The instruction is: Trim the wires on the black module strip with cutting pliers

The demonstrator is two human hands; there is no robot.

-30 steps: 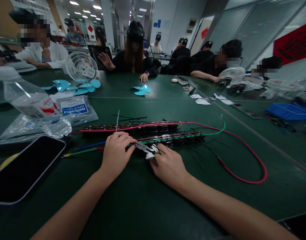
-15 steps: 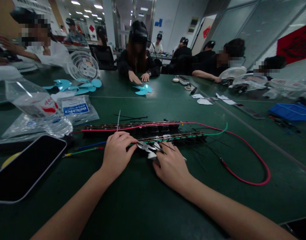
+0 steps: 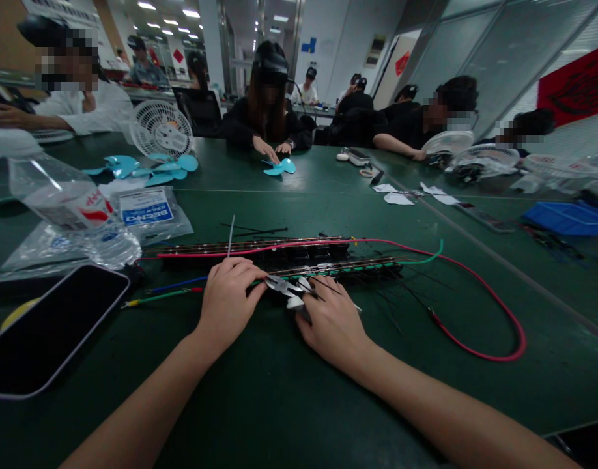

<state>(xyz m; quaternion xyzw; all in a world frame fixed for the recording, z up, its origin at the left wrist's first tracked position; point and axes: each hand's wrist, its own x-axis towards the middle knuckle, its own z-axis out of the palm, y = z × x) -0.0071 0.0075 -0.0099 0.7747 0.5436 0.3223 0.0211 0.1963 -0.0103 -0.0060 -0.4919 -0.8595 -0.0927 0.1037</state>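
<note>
Dark green tabletop [image 3: 260, 404] stretches toward co-workers [image 3: 267, 124] seated at its far side. Near the middle, the right hand [image 3: 334, 320] is curled around white-handled silver metal cutters [image 3: 282, 285], just beside the nearer long black strip [image 3: 367, 267]. The left hand [image 3: 229, 296] is partly curled, thumb and fingertips at the cutters' tip; what it pinches, if anything, cannot be told. One thick red cable [image 3: 492, 359] loops to the right.
</note>
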